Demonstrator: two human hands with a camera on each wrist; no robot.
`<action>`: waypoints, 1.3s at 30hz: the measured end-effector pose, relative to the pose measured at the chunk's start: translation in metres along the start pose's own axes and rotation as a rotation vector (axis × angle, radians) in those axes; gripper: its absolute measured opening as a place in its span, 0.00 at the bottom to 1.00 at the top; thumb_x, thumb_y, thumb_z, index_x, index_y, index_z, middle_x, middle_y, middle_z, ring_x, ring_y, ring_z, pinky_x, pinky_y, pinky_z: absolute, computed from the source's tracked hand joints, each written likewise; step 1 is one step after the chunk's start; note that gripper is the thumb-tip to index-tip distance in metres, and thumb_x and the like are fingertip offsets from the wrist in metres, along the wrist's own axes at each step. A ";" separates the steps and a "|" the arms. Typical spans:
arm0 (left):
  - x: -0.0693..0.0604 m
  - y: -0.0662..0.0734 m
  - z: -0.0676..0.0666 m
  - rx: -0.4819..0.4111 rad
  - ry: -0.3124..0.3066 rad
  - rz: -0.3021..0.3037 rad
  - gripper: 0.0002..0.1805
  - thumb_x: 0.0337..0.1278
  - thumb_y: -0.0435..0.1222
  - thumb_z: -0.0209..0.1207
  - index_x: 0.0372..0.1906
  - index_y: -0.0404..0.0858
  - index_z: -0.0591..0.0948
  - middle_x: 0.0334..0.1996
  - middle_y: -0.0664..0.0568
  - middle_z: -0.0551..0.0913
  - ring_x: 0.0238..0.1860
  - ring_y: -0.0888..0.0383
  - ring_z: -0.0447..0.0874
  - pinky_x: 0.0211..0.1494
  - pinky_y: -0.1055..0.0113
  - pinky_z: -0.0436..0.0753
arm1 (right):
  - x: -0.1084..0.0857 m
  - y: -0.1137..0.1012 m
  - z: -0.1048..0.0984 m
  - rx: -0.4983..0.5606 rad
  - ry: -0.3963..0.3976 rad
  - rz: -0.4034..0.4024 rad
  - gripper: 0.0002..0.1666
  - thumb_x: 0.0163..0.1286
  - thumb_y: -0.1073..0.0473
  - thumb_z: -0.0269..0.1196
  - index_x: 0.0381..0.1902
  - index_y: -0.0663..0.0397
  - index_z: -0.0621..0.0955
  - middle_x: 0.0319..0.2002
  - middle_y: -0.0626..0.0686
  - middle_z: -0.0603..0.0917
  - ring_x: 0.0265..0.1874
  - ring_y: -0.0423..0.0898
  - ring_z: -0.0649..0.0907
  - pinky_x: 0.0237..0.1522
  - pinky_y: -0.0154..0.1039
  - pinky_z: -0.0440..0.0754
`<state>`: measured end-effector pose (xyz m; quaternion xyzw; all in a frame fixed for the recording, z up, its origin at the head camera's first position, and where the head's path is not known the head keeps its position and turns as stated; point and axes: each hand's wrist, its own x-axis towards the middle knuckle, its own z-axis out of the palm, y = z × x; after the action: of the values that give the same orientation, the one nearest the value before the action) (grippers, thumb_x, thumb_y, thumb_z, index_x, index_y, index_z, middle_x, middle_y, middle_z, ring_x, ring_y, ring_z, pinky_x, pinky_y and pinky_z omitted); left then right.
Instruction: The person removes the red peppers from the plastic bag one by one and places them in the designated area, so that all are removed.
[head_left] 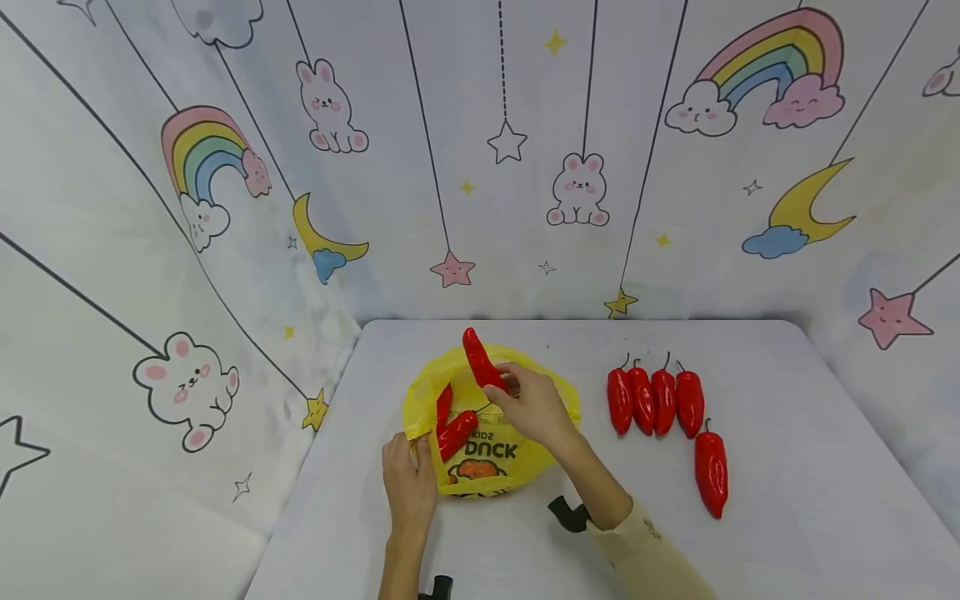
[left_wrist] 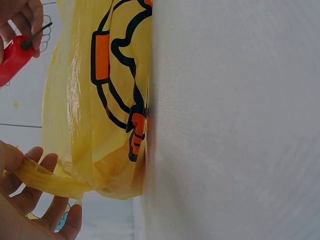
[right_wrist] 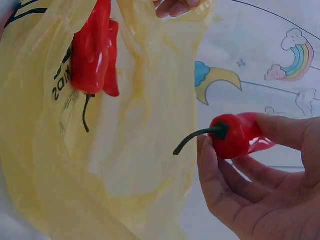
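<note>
In the head view a yellow plastic bag (head_left: 525, 458) stands wide-mouthed on the white table. My left hand (head_left: 411, 479) pinches its left rim; the left wrist view shows the gathered plastic between thumb and fingers. Over the bag's mouth my right hand (head_left: 534, 404) holds a red chili pepper (head_left: 480, 358) by its stem end. The right wrist view shows this pepper's green stem (right_wrist: 192, 140) pointing away from the thumb. Inside the bag lie two more red peppers (head_left: 457, 435), partly overlapping.
Right of the bag, several red peppers (head_left: 663, 402) lie in a row, stems pointing away. Another pepper (head_left: 711, 473) lies nearer on the white table (head_left: 795, 517). A patterned cloth (head_left: 510, 225) hangs behind the table.
</note>
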<state>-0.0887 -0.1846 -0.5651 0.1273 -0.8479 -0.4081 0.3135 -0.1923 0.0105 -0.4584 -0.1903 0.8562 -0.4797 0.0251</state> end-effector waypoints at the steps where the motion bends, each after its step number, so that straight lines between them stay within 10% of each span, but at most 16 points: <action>1: 0.000 0.000 0.000 -0.001 -0.001 0.000 0.10 0.76 0.32 0.58 0.54 0.34 0.81 0.43 0.49 0.83 0.49 0.52 0.74 0.51 0.58 0.71 | -0.001 0.000 0.000 0.002 0.001 0.002 0.24 0.73 0.51 0.70 0.62 0.52 0.82 0.45 0.51 0.90 0.42 0.47 0.88 0.40 0.44 0.87; 39: 0.000 0.000 0.004 0.001 0.001 0.007 0.08 0.76 0.32 0.57 0.53 0.34 0.82 0.41 0.49 0.83 0.47 0.52 0.73 0.50 0.58 0.72 | -0.024 0.019 -0.033 0.071 0.063 0.116 0.29 0.76 0.48 0.66 0.67 0.57 0.79 0.52 0.54 0.87 0.42 0.48 0.86 0.44 0.44 0.88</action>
<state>-0.0908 -0.1819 -0.5672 0.1248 -0.8484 -0.4064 0.3152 -0.1827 0.0542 -0.4597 -0.1241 0.8487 -0.5131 0.0326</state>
